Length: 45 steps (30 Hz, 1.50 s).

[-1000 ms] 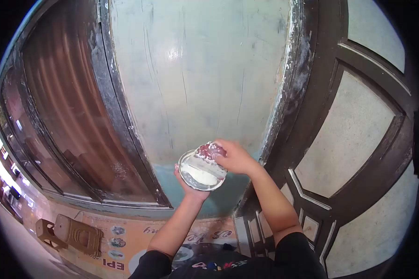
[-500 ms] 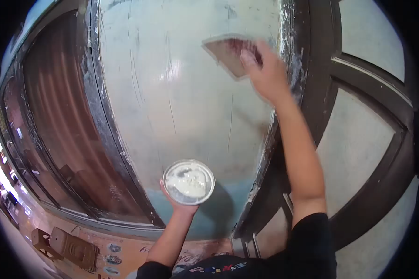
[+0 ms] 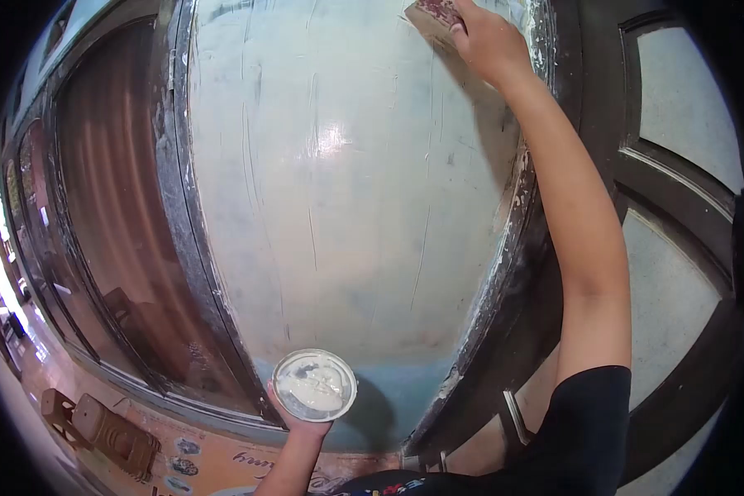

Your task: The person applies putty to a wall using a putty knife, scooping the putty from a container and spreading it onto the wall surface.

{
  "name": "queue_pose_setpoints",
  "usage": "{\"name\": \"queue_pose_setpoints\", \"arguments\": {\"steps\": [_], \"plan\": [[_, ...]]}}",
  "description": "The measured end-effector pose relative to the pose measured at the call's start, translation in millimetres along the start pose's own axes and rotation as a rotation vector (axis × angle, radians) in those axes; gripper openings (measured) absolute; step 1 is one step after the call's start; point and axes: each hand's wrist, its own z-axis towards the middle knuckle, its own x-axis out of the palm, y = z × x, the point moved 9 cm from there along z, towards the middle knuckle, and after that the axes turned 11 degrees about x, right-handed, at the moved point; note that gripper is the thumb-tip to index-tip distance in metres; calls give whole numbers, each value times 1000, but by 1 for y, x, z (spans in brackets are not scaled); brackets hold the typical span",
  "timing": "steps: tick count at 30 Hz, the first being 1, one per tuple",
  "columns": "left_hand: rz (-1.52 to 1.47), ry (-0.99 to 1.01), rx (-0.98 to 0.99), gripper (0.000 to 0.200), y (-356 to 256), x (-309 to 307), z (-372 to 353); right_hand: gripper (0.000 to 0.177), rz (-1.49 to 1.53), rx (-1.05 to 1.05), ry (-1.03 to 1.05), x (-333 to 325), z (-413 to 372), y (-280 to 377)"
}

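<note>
High on the pale, streaked wall panel [image 3: 347, 215], my right hand [image 3: 496, 48] grips a putty scraper [image 3: 430, 18] with a flat, roughly triangular blade. The blade lies at or close to the panel's surface, and its upper part runs out of view. Below, my left hand [image 3: 306, 427] holds a round clear tub [image 3: 352, 403] from underneath. White putty [image 3: 316, 387] is smeared over the inside of the tub. Thin vertical ridges mark the panel, and a blue-green band [image 3: 426, 379] shows along its lower part.
A dark, paint-flecked frame [image 3: 504, 273] borders the panel on the right, beside a dark panelled door [image 3: 670, 169]. On the left stands a glass window [image 3: 112, 190] with a brown curtain behind it. A brown plastic stool [image 3: 116, 434] lies on the floor at lower left.
My right hand has moved up the panel with the scraper, toward the top edge of view. The tub in my left hand appears slightly lower and further left as the view shifted.
</note>
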Motion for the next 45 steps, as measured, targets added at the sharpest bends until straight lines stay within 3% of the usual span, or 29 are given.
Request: {"name": "queue_pose_setpoints", "arguments": {"steps": [6, 10, 13, 14, 15, 18, 20, 23, 30, 31, 45], "plan": [[-26, -17, -55, 76, 10, -12, 0, 20, 1, -124, -204, -23, 38, -9], [-32, -43, -98, 78, 21, -14, 3, 26, -50, -25, -217, -24, 56, -8], [-16, 6, -101, 77, 26, -17, 7, 29, -10, -81, -192, 3, 60, -6], [-5, -3, -115, 77, 29, -19, 7, 29, -1, -193, -241, 12, 55, -2], [-7, 6, -112, 77, 30, -19, 9, 37, -166, -132, -136, 35, 57, -8], [-39, -30, -182, 78, 36, -28, 6, 38, -238, -143, -147, 61, 34, -12], [-40, -44, -197, 79, 38, -40, 8, 23, -213, -233, -245, 64, 13, -9], [-46, -90, -236, 81, 41, -57, 4, 25, -204, -319, -260, 67, -15, -12], [43, -165, -310, 79, 33, -82, -17, 24, -215, -287, -158, 69, -67, -11], [36, -144, -320, 79, 31, -78, -20, 35, -229, -251, -89, 74, -74, -14], [45, -143, -383, 79, 0, -97, -70, 41, -197, -159, 17, 78, -167, -14]]}}
